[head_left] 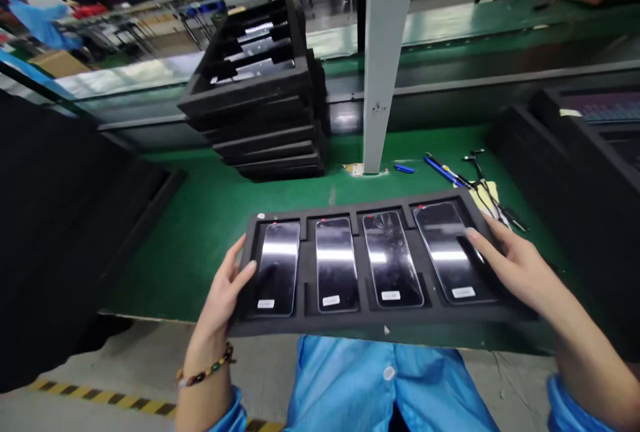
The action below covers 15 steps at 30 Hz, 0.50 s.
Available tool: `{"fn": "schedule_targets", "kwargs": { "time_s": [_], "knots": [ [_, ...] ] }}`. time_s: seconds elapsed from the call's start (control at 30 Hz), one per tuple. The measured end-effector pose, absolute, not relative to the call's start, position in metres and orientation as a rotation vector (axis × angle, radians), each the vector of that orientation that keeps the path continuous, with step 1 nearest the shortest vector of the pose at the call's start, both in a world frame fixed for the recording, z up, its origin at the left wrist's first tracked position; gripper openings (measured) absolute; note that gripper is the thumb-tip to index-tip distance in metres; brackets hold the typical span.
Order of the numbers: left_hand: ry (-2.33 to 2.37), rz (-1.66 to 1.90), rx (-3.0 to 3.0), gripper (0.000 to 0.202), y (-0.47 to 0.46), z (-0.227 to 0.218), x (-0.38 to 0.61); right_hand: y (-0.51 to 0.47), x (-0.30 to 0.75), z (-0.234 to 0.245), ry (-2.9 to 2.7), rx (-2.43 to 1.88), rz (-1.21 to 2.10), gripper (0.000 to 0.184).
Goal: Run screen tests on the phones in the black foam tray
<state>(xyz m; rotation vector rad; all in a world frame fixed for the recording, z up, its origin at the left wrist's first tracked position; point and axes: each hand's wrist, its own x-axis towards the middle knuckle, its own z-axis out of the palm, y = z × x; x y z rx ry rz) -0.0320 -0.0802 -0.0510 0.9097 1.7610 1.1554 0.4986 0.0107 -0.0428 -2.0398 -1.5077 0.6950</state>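
Observation:
Between my two hands is a long black foam tray (310, 329) with several smartphones in its slots. My left hand (225, 285) grips the tray's left end, thumb on the top face near the leftmost phone (279, 272). At the other end my right hand (515, 262) holds the right edge, its thumb reaching over the rightmost phone (450, 245). Two more phones, a left-middle one (336, 279) and a right-middle one (393, 279), lie between them. Each phone is screen up with a small white label near its lower end. The fingers under the tray are hidden.
Behind the tray, a stack of black foam trays (270, 119) stands on the green bench (210, 219), beside a pale post (383, 72). A blue pen cap (404, 169), pens and cables (483, 185) lie right of the post. Dark trays (575, 152) stand at right; black material (45, 219) fills the left.

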Motion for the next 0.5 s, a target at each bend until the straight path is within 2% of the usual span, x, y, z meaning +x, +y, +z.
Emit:
{"fn": "schedule_targets", "kwargs": {
  "time_s": [0.07,0.1,0.17,0.23,0.33,0.5],
  "knots": [
    [1.844,1.152,1.125,0.096,-0.065,-0.054,-0.019,0.017,0.495,-0.046,-1.591,-2.093,0.646,0.089],
    [1.892,1.163,1.264,0.087,-0.058,-0.054,-0.012,0.018,0.493,-0.048,-1.656,-2.071,0.536,0.087],
    [1.985,1.095,1.569,0.065,-0.048,-0.05,0.002,0.018,0.489,-0.049,-1.846,-1.915,0.251,0.074],
    [2.073,0.893,1.824,0.054,-0.043,-0.043,0.018,0.014,0.483,-0.051,-2.028,-1.737,0.089,0.062],
    [2.184,0.583,2.038,0.057,-0.04,-0.035,0.043,0.007,0.471,-0.056,-2.14,-1.697,0.013,0.063],
    [2.269,0.268,2.127,0.084,-0.031,-0.031,0.069,-0.004,0.456,-0.058,-2.06,-1.903,-0.052,0.069]
  ]
}}
